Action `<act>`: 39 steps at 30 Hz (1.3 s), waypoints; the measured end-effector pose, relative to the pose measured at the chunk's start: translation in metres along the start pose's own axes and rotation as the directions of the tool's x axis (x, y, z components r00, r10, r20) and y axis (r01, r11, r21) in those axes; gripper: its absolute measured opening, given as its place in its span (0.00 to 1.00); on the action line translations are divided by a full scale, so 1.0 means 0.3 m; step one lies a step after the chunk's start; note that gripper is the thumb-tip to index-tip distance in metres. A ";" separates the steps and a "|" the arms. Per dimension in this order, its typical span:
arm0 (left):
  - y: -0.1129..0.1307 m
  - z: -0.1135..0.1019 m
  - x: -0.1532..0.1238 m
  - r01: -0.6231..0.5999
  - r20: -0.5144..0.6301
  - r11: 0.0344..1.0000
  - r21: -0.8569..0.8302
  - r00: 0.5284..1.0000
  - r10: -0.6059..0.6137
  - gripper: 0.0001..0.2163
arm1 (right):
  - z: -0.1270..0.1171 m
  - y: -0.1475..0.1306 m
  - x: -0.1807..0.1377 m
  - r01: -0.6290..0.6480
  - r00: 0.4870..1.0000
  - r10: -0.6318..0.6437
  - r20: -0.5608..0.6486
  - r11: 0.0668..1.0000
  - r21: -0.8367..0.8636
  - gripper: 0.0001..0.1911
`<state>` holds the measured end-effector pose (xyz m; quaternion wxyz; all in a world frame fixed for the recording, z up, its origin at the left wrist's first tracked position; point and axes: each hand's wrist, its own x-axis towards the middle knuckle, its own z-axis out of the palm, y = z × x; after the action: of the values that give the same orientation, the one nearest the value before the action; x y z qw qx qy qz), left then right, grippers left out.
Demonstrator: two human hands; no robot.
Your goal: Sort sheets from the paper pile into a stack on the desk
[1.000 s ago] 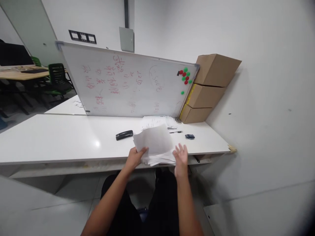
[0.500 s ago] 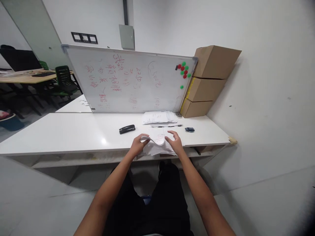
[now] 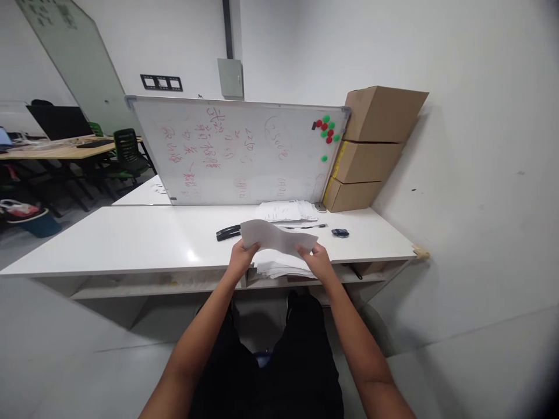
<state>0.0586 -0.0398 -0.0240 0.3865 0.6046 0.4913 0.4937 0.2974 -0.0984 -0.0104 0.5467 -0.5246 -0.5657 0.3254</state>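
white and glossy, the counter runs along a wall with a whiteboard leaning at its back. the left hand and right hand each pinch a near corner of a thin sheet of paper, so it arches limply above the loose paper stack at the counter's front edge. a black stapler and a pen lie just behind.

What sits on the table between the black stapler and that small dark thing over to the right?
In the head view, between the stapler and the small dark object lies a pen; the lifted sheet, held by both hands, covers part of that stretch.
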 end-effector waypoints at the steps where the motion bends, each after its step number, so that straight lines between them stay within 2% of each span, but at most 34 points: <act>1: -0.017 0.009 -0.002 -0.013 0.016 0.999 0.040 1.000 0.013 0.17 | 0.016 0.028 0.003 -0.016 0.998 0.015 -0.066 1.000 -0.018 0.23; 3: -0.058 0.026 -0.008 -0.039 0.059 0.990 0.138 0.998 0.031 0.17 | 0.045 0.081 0.008 -0.048 0.990 0.042 -0.135 0.998 -0.041 0.23; 6: -0.111 0.035 -0.015 -0.050 0.080 0.975 0.218 0.996 0.033 0.18 | 0.064 0.129 0.009 -0.089 0.987 0.080 -0.140 0.994 -0.061 0.23; 10: -0.137 0.022 -0.020 -0.099 0.074 0.972 0.215 0.994 0.085 0.15 | 0.066 0.143 0.001 -0.068 0.986 0.056 -0.156 0.995 -0.070 0.23; 13: -0.142 0.011 -0.030 -0.113 0.091 0.945 0.307 0.992 0.089 0.11 | 0.078 0.157 -0.014 -0.081 0.983 0.066 -0.173 0.994 -0.078 0.24; 16: -0.151 0.002 -0.047 -0.128 0.118 0.927 0.352 0.989 0.092 0.12 | 0.080 0.169 -0.044 -0.109 0.982 0.091 -0.169 0.988 -0.106 0.24; 19: -0.161 -0.016 -0.040 -0.181 0.154 0.928 0.326 0.979 0.136 0.12 | 0.056 0.156 -0.093 -0.107 0.971 0.073 -0.227 0.984 -0.141 0.23; 22: -0.175 -0.052 0.026 -0.232 0.083 0.879 0.417 0.972 0.218 0.14 | 0.038 0.129 -0.161 -0.158 0.953 0.141 -0.270 0.986 -0.044 0.24; 25: -0.194 -0.107 0.141 -0.188 -0.044 0.726 0.662 0.957 0.288 0.16 | 0.046 0.128 -0.236 -0.279 0.922 0.309 -0.233 0.948 0.155 0.24; 27: -0.211 -0.147 0.219 -0.114 -0.076 0.627 0.770 0.960 0.268 0.20 | 0.058 0.146 -0.277 -0.315 0.910 0.362 -0.205 0.921 0.229 0.22; 29: -0.236 -0.181 0.282 -0.037 -0.080 0.582 0.813 0.982 0.173 0.23 | 0.065 0.167 -0.303 -0.335 0.897 0.391 -0.207 0.906 0.258 0.20; 31: -0.269 -0.205 0.322 0.009 -0.074 0.575 0.818 0.993 0.089 0.22 | 0.065 0.183 -0.316 -0.354 0.875 0.420 -0.239 0.894 0.275 0.19; 34: -0.324 -0.228 0.349 0.007 -0.063 0.602 0.798 0.995 0.071 0.19 | 0.059 0.185 -0.310 -0.355 0.858 0.439 -0.268 0.882 0.308 0.18; 39: -0.383 -0.256 0.367 -0.097 0.047 0.700 0.708 0.995 0.090 0.20 | 0.081 0.140 -0.210 -0.322 0.900 0.392 -0.193 0.894 0.312 0.18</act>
<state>-0.0376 0.0914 -0.0930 0.1013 0.7329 0.6102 0.2833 0.2746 -0.1432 -0.0720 0.6110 -0.5766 -0.3349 0.4267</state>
